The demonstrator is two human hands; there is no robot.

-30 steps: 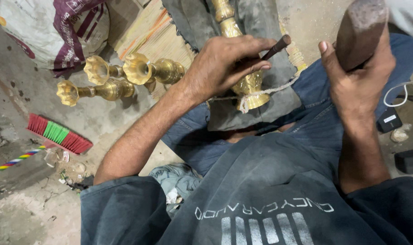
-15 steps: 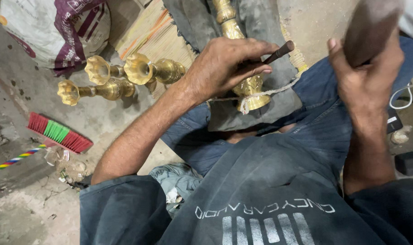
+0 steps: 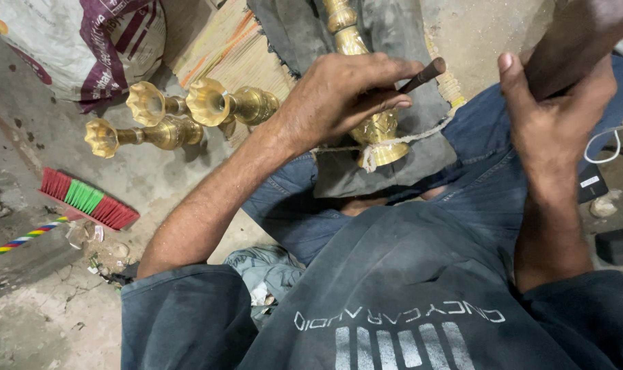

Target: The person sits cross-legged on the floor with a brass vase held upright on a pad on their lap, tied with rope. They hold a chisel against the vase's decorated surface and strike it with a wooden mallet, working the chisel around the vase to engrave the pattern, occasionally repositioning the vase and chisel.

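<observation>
Brass stem [image 3: 366, 89] lies along the person's lap on a grey cloth [image 3: 393, 168], long axis running away from the body, flared base [image 3: 378, 147] nearest the chest with a cord [image 3: 421, 134] across it. Left hand [image 3: 342, 92] rests right over the base, fingers [image 3: 376, 68] clamped on a dark punch [image 3: 422, 74] angled up to the right. Right hand [image 3: 551, 123] is raised off to the right, well apart, fingers closed round a wooden mallet [image 3: 578, 34]. Three more brass pieces [image 3: 188, 113] lie on the floor to the left.
</observation>
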